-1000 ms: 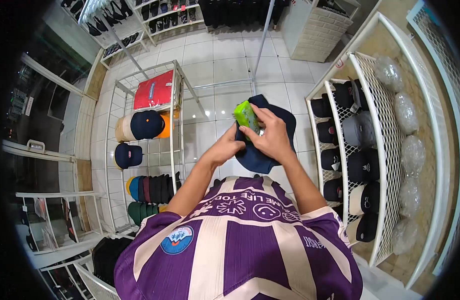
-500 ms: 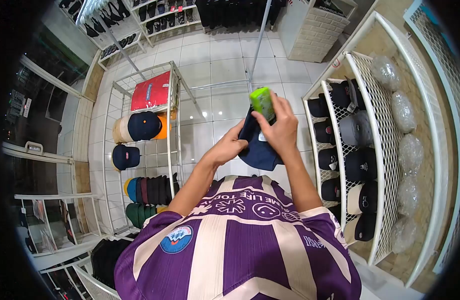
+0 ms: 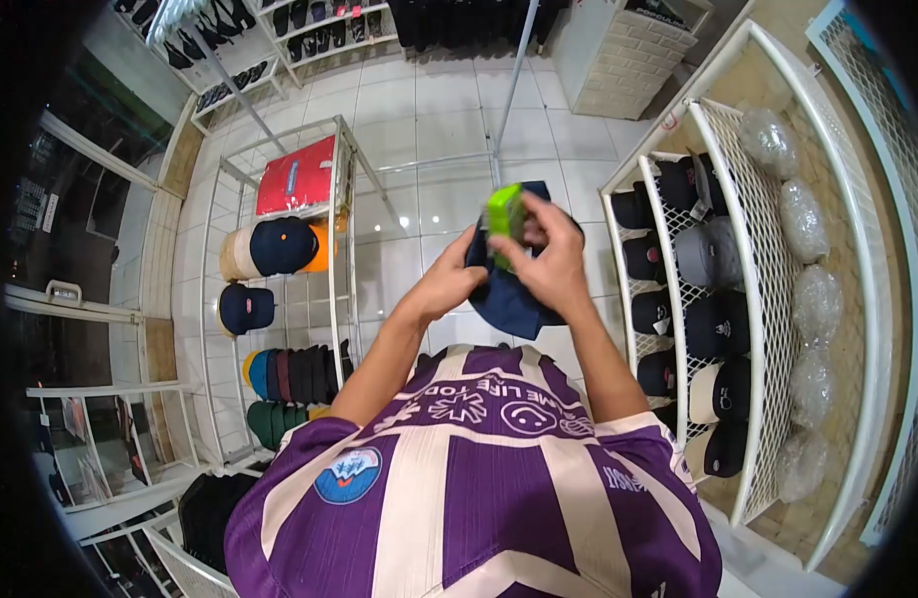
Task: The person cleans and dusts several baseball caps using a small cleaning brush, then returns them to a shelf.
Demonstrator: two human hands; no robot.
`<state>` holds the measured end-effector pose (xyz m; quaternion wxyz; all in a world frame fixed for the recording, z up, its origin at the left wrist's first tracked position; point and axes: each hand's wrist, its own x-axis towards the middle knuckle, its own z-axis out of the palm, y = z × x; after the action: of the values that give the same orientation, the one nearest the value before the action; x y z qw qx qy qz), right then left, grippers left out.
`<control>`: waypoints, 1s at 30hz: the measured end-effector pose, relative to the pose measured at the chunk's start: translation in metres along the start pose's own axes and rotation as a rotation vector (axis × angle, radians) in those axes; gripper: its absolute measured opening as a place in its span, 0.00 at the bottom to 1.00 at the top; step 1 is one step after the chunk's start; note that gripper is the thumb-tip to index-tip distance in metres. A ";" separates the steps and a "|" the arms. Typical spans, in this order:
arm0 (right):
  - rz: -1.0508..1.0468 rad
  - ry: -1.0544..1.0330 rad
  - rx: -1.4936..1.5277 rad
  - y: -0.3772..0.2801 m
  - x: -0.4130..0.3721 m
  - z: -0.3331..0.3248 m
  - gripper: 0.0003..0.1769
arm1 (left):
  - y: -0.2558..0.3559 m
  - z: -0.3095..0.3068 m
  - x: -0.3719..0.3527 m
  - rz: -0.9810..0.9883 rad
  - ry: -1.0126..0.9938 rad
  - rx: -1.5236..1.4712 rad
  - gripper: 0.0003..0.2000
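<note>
A dark navy cap point(image 3: 514, 304) is held up in front of my chest. My left hand point(image 3: 446, 282) grips its left side, thumb on the near face and fingers curled around the edge. In my right hand point(image 3: 551, 254) is a bright green brush-like block point(image 3: 504, 214), pinched between thumb and fingers and lying against the cap. The block's dark underside is partly covered by my fingers, and slight blur softens the fingertips.
On the left, a white wire rack point(image 3: 344, 239) carries a red packaged item point(image 3: 296, 179) and caps point(image 3: 280, 246). A mesh shelf point(image 3: 763, 399) of caps stands at right, beside plastic-wrapped bundles point(image 3: 816, 307). A metal pole point(image 3: 519, 75) rises ahead.
My right hand has moved the green block down and left over the cap. The cap has turned slightly, with more of its far edge showing behind the block.
</note>
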<state>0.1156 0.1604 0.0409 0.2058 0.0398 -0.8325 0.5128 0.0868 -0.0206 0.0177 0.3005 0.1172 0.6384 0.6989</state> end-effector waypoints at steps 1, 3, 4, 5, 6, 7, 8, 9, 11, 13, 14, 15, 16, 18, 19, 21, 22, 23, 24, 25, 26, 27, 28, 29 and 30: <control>-0.061 0.095 -0.233 0.000 0.007 -0.006 0.36 | -0.003 0.003 0.000 -0.026 -0.033 -0.017 0.40; -0.078 0.213 -0.281 0.001 0.011 0.000 0.37 | -0.009 0.005 0.003 0.003 -0.090 0.061 0.41; -0.104 0.200 -0.364 0.001 0.007 0.005 0.37 | -0.008 0.007 0.000 0.008 -0.092 0.063 0.41; -0.057 0.167 -0.249 0.006 -0.001 0.015 0.36 | -0.007 0.008 -0.004 0.054 -0.024 0.090 0.41; 0.183 0.045 0.018 -0.006 -0.007 0.013 0.36 | -0.005 0.009 -0.005 0.101 0.044 0.115 0.41; 0.190 0.010 0.150 -0.004 -0.007 0.014 0.36 | -0.004 0.006 -0.005 0.090 0.058 0.077 0.41; 0.210 -0.030 0.284 -0.002 -0.013 0.014 0.35 | -0.005 0.006 -0.008 0.078 0.058 0.076 0.41; 0.067 0.028 0.026 -0.004 -0.009 0.007 0.35 | -0.004 0.005 -0.007 0.042 0.029 0.069 0.41; -0.101 0.241 -0.310 0.002 0.009 -0.003 0.35 | 0.002 0.009 -0.011 0.033 -0.043 0.083 0.40; -0.055 0.332 -0.455 0.010 0.018 -0.012 0.36 | 0.001 0.011 -0.014 0.044 -0.021 0.109 0.39; -0.088 0.388 -0.563 0.016 0.019 -0.012 0.36 | 0.000 0.011 -0.016 0.047 0.002 0.137 0.39; -0.092 0.391 -0.561 0.014 0.015 -0.010 0.36 | 0.011 0.016 -0.021 -0.003 0.033 0.045 0.38; -0.065 0.335 -0.468 0.010 0.007 -0.007 0.35 | 0.006 0.017 -0.019 0.002 0.035 0.048 0.38; -0.111 0.245 -0.347 0.013 0.000 0.006 0.34 | -0.007 0.016 -0.015 0.083 0.036 0.104 0.37; -0.051 0.264 -0.358 0.019 -0.002 0.005 0.35 | -0.009 0.017 -0.016 0.077 0.010 0.072 0.36; 0.043 0.331 -0.485 0.038 0.008 -0.009 0.35 | -0.007 0.011 -0.014 -0.022 0.028 0.014 0.36; 0.086 0.376 -0.598 0.049 0.011 -0.024 0.34 | -0.005 0.006 -0.015 -0.122 0.049 -0.039 0.35; 0.187 0.383 -0.196 0.055 0.015 -0.042 0.31 | -0.012 0.000 -0.015 -0.073 0.143 -0.214 0.36; 0.289 0.369 0.205 0.061 0.015 -0.059 0.28 | -0.025 -0.013 -0.011 -0.095 0.160 -0.235 0.31; 0.290 0.365 0.208 0.068 0.011 -0.070 0.28 | -0.020 -0.017 -0.013 -0.118 0.188 -0.294 0.30; 0.310 0.270 0.438 0.077 0.004 -0.078 0.25 | -0.015 -0.019 -0.016 -0.140 0.213 -0.353 0.29; 0.318 0.170 0.666 0.077 0.003 -0.081 0.22 | -0.018 -0.027 -0.013 -0.139 0.190 -0.377 0.28; 0.349 0.081 0.816 0.078 0.001 -0.080 0.21 | -0.022 -0.028 -0.010 -0.131 0.186 -0.377 0.28; 0.365 0.015 0.879 0.077 -0.001 -0.078 0.21 | -0.025 -0.028 -0.009 -0.098 0.173 -0.438 0.27; 0.380 -0.053 0.942 0.067 0.000 -0.071 0.22 | -0.026 -0.028 -0.010 -0.063 0.161 -0.498 0.26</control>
<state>0.1181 0.2535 0.0125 0.0474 -0.0110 -0.5084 0.8598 0.0863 -0.0487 -0.0091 0.2901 -0.0362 0.4718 0.8318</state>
